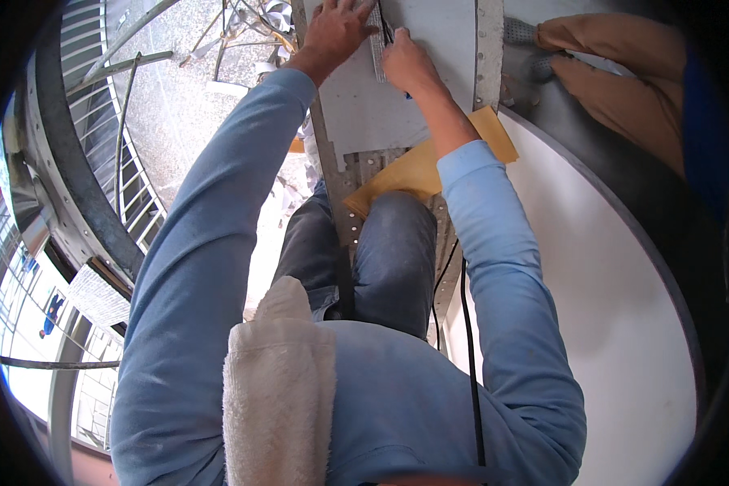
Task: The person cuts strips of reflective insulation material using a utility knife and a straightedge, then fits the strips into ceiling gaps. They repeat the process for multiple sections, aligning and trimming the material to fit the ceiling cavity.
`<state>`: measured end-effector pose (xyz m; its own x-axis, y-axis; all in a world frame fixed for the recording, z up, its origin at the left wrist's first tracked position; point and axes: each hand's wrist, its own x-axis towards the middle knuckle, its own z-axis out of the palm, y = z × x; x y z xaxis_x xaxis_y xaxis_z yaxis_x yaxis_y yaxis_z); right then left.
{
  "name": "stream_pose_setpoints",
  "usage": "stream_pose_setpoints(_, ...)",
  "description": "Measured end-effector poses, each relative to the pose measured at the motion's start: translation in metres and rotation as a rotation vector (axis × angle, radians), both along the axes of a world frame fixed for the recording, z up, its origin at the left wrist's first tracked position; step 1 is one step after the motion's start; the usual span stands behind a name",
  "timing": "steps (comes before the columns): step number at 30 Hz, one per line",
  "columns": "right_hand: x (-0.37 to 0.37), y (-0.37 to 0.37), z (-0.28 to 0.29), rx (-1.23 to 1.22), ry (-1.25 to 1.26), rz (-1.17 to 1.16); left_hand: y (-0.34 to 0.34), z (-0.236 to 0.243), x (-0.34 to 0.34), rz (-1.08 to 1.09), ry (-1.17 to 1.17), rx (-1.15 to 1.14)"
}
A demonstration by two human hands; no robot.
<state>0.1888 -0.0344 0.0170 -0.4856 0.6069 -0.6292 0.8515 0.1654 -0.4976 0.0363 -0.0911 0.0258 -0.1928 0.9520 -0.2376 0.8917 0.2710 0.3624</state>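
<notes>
A pale grey-white sheet (pixel 364 117) lies on a perforated metal plank (pixel 488 53) in front of my knees. Across its far part runs a narrow grey straightedge (pixel 378 53). My left hand (pixel 338 34) rests flat on the sheet beside the straightedge, fingers spread, with the fingertips near its far end. On the other side, my right hand (pixel 411 63) is closed around a slim tool, close against the straightedge. Only a small blue end of that tool shows below the palm; its tip is hidden. A yellow-brown sheet (pixel 405 172) lies across the plank near my knee.
Paper scraps and thin strips (pixel 251 36) litter the speckled floor at the far left, near a curved metal frame (pixel 69 162) with bars. A curved white panel (pixel 616 275) stands at right. Another person's brown-trousered legs (pixel 624 89) are beyond it. A black cable (pixel 470 340) hangs beside me.
</notes>
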Motion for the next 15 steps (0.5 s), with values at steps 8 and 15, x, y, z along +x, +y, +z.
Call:
stream_pose_setpoints(8, -0.013, -0.005, 0.022, 0.023, -0.045, -0.038, -0.025, -0.026, 0.014, -0.032, -0.136, 0.113)
stream_pose_setpoints(15, -0.013, -0.007, 0.030, -0.069, -0.009, -0.066, -0.023, -0.018, 0.014, -0.036, -0.111, 0.071)
